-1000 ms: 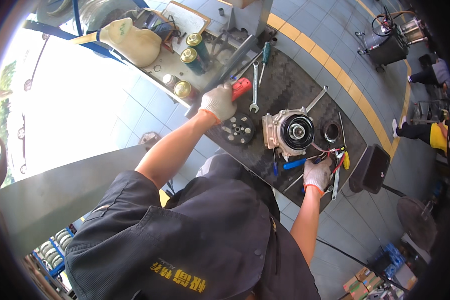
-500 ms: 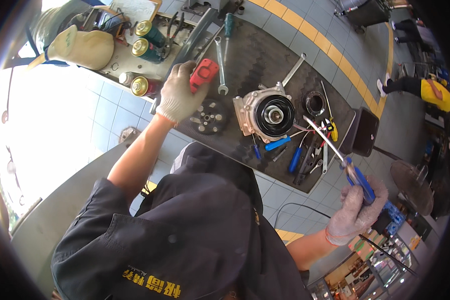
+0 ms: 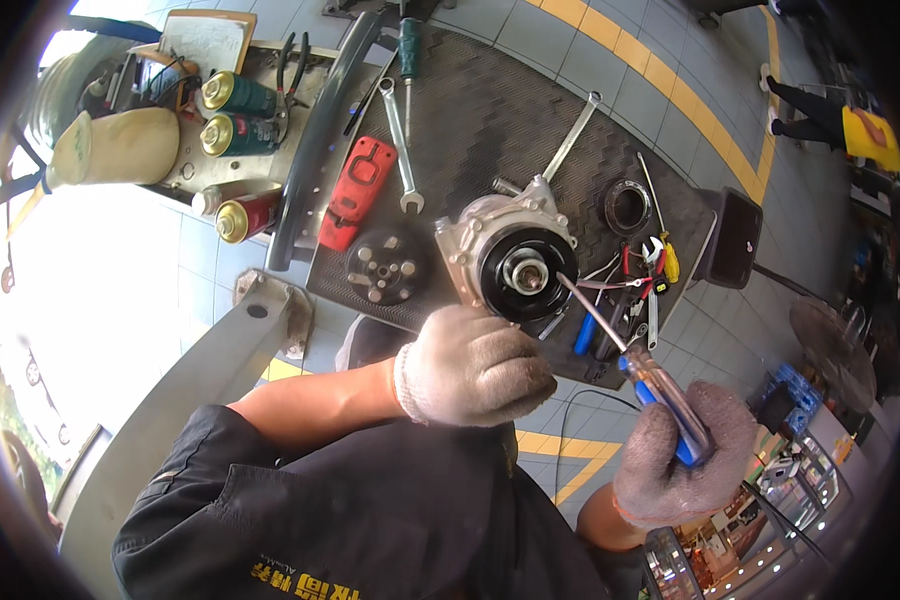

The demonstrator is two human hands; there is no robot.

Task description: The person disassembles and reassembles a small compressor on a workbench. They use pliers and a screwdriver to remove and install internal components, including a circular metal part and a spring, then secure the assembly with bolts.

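A gloved right hand, my right hand (image 3: 690, 450), is closed round the blue and clear handle of a screwdriver (image 3: 670, 405). The screwdriver's long shaft slants up left, its tip at the black pulley's rim. That pulley (image 3: 492, 278) sits on the front of a metal compressor (image 3: 470, 222) lying on the mat. Just below the compressor, my left hand (image 3: 478, 368), also gloved, has its fingers curled in; whatever they hold, if anything, is hidden. A black round clutch plate (image 3: 385, 266) lies left of the compressor. Above the plate rests a red handheld tool (image 3: 358, 192).
The black ribbed mat (image 3: 470, 110) holds a combination wrench (image 3: 400, 145), a green-handled screwdriver (image 3: 408, 55), another wrench (image 3: 573, 137), a dark ring (image 3: 626, 207) and pliers (image 3: 653, 255). Spray cans (image 3: 238, 134) and a cap (image 3: 115, 147) are at the left. A person (image 3: 870, 140) stands far right.
My left hand has let go of the red tool, now on the mat, and moved down right below the compressor. My right hand has brought the screwdriver's tip left to the pulley.
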